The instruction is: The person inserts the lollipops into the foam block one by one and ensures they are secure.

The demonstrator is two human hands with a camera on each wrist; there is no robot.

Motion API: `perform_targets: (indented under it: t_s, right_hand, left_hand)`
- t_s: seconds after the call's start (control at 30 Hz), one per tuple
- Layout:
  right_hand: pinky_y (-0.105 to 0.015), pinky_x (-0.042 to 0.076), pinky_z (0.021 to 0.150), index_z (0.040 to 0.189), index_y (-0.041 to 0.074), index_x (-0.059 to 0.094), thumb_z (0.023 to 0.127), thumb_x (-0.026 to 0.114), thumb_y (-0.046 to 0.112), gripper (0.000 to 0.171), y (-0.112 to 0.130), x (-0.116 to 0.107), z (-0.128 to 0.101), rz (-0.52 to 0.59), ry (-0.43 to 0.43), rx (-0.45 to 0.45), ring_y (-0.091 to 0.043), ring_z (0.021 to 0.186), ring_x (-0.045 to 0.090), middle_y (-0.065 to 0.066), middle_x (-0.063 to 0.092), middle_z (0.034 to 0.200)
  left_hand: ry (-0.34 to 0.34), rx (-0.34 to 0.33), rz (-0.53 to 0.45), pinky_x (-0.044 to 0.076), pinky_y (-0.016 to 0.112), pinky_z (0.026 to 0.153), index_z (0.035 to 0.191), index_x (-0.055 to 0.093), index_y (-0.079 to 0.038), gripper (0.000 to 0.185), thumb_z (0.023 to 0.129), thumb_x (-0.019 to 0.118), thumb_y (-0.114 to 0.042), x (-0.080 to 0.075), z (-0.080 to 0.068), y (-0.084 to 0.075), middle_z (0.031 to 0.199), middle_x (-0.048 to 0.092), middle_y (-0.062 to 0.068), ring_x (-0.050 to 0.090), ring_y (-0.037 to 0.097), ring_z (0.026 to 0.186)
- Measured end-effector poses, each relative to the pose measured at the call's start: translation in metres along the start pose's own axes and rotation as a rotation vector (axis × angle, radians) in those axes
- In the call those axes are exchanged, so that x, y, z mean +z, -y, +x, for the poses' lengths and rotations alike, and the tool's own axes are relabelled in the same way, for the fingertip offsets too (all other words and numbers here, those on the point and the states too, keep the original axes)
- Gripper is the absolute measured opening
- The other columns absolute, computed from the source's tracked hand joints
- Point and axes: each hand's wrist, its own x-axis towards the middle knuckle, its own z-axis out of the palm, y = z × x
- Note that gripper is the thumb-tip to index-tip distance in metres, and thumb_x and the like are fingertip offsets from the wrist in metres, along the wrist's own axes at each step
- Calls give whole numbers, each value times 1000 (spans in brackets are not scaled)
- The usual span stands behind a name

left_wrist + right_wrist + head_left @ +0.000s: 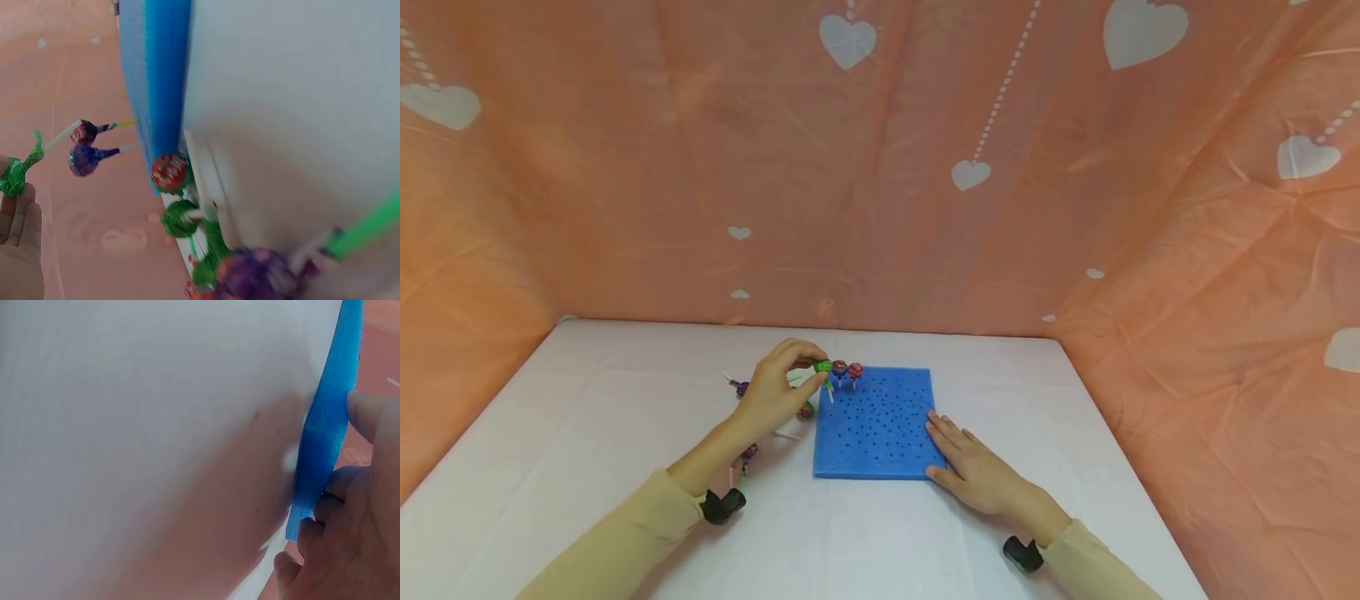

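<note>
**Green lollipop held over the far-left corner of the foam board**

A person sits at a white table point(587, 417), with a peach cloth printed with white hearts point(925, 167) hung behind and to both sides. In front of them lies a square blue foam board point(880, 433) dotted with small holes.

The left hand point(775, 392) is raised just above the board's far-left corner. Its thumb and fingertips pinch a green-wrapped lollipop point(822, 366) by the head, with the pale stick pointing down and slightly tilted towards the foam. From the left wrist view, the green wrapper point(14, 175) sits against the fingertips point(22, 219) and the stick runs out towards the board; whether its tip has reached the foam I cannot tell.

Just beside it, two more lollipops already stand upright in the board's far edge: a dark purple-blue one point(839, 367) and a red one point(855, 370).

The right hand point(977, 475) lies flat with fingers extended, palm down on the table, fingertips resting on the board's near-right corner. The right wrist view shows those fingers point(362, 412) pressed against the foam's blue edge point(325, 437).

To the left of the board, partly hidden under the left hand and forearm, a loose scatter of spare lollipops point(741, 388) lies on the table, in purple, green and red wrappers.
</note>
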Motion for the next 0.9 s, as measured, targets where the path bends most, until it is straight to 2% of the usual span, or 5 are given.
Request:
perform_targets:
  t_s: [0.17, 0.37, 0.6, 0.9]
  right_hand:
    - [-54, 18, 126, 164, 2, 23, 110, 45, 47, 73, 0, 0, 0, -4, -6, -12, -31, 159, 13, -9, 12, 174]
    - [-55, 19, 126, 163, 1, 24, 110, 45, 47, 73, 0, 1, 1, -1, -17, -24, -33, 158, 15, -11, 14, 173]
    - [-57, 19, 125, 163, 0, 24, 111, 45, 46, 72, 0, 1, 0, -2, -25, -30, -35, 158, 15, -12, 14, 173]
    - [-58, 19, 125, 163, 0, 25, 110, 46, 46, 73, 2, -1, -1, 23, -13, -21, -35, 158, 15, -13, 14, 173]
  left_hand:
    - [-7, 22, -29, 59, 43, 92, 112, 67, 2, 28, 87, 79, 8, 10, 10, -2, 112, 66, 13, 67, 29, 105]
    - [26, -28, -59, 59, 51, 93, 114, 67, -1, 27, 90, 77, 4, 21, 21, -3, 113, 65, 10, 68, 27, 106]
    - [47, -36, -43, 59, 45, 94, 112, 68, -2, 23, 91, 77, 3, 32, 36, -1, 112, 65, 10, 67, 26, 106]
    - [91, -42, -21, 58, 47, 93, 111, 70, -2, 20, 92, 76, 0, 42, 48, 3, 114, 66, 12, 66, 30, 108]
